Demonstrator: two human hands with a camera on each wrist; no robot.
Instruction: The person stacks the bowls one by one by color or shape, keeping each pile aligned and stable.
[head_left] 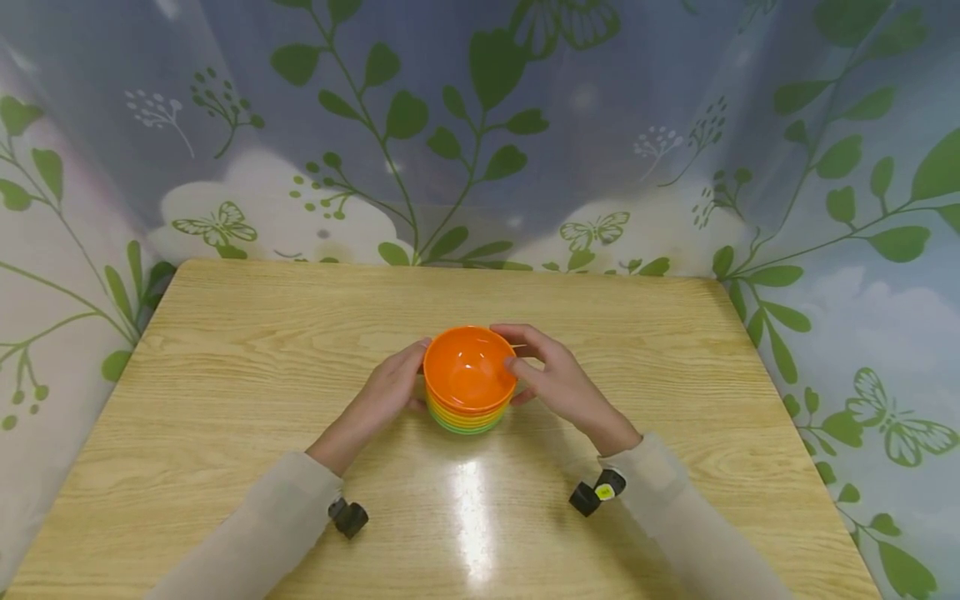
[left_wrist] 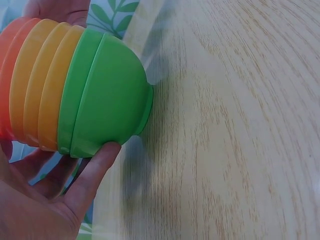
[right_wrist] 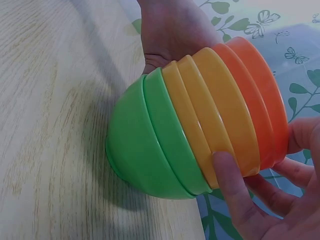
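A stack of nested bowls (head_left: pixel 468 371) stands upright near the middle of the wooden table. Two orange bowls (right_wrist: pixel 257 105) are on top, three yellow bowls (left_wrist: pixel 42 85) in the middle, and two green bowls (left_wrist: pixel 107 95) at the bottom. From the left side my left hand (head_left: pixel 386 383) holds the stack, one fingertip against the lowest green bowl. My right hand (head_left: pixel 558 379) grips it from the right, the thumb at the top orange rim and one finger on the yellow bowls. The top bowl's inside shows nothing in it.
The light wooden table (head_left: pixel 247 358) spreads around the stack. A curtain (head_left: pixel 465 167) printed with leaves and butterflies hangs behind the table and along its sides. Small black wrist cameras (head_left: pixel 348 518) sit at both sleeves.
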